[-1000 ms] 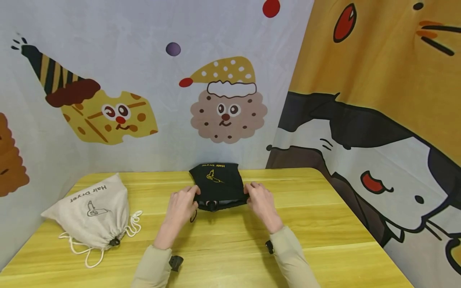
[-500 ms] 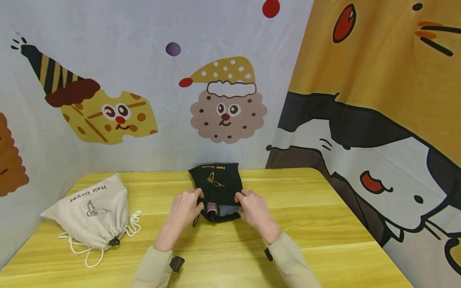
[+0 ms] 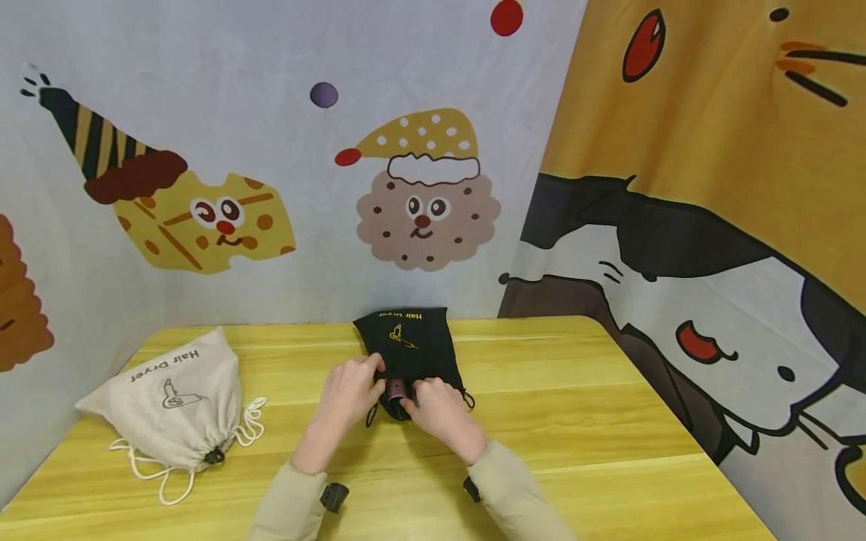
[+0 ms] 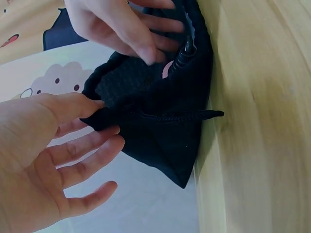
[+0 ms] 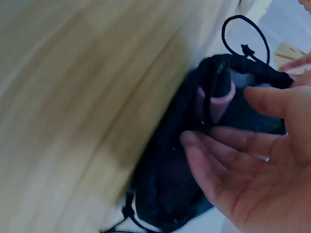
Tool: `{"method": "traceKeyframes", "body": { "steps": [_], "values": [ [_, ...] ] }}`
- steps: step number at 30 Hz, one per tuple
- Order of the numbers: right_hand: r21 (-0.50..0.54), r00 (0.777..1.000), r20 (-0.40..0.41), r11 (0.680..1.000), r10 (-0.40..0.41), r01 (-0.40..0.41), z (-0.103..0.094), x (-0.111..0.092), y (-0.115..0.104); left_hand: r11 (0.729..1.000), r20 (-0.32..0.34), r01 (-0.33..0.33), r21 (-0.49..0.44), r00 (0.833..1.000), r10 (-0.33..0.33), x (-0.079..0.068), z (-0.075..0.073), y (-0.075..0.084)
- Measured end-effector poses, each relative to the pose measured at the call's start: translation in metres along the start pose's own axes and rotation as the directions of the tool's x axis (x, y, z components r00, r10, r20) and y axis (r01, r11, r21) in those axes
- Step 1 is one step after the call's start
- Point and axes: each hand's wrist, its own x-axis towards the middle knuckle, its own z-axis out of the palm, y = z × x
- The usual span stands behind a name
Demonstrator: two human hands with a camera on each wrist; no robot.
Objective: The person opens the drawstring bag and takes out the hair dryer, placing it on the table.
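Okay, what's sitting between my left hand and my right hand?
The head view shows a pink cylindrical object with a black end between your left hand and right hand, in the mouth of the black cloth drawstring bag.

Blk bag (image 3: 428, 359) w/ yel print (image 3: 399, 336), pink handle (image 3: 397, 388), beige bag (image 3: 199, 428) w/ dk print (image 3: 177, 394); yel wood-grain table (image 3: 609, 421)

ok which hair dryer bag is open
The black bag, its mouth spread with a pink item showing inside; the beige bag is drawn closed.
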Motion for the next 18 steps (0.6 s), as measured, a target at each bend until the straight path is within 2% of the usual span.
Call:
{"method": "traceKeyframes", "body": {
  "steps": [2,6,13,18],
  "values": [
    [0.042,0.999,0.018,0.998,0.052,-0.052,0.005,0.005,-0.002,1.0,0.011,0.004,0.0,1.0,-0.004,0.0,0.0,0.0],
    [0.128,0.995,0.035,0.986,0.098,-0.102,0.013,0.014,-0.006,0.999,0.058,0.02,-0.034,0.998,-0.018,-0.002,0.0,0.0],
    [0.267,0.983,0.065,0.946,0.174,-0.185,0.019,0.024,-0.011,0.99,0.165,0.073,-0.121,0.985,-0.053,-0.004,-0.003,0.001],
    [0.301,0.978,0.073,0.93,0.196,-0.209,0.02,0.029,-0.014,0.986,0.186,0.082,-0.142,0.981,-0.055,-0.004,-0.003,0.0]
  ]
}}
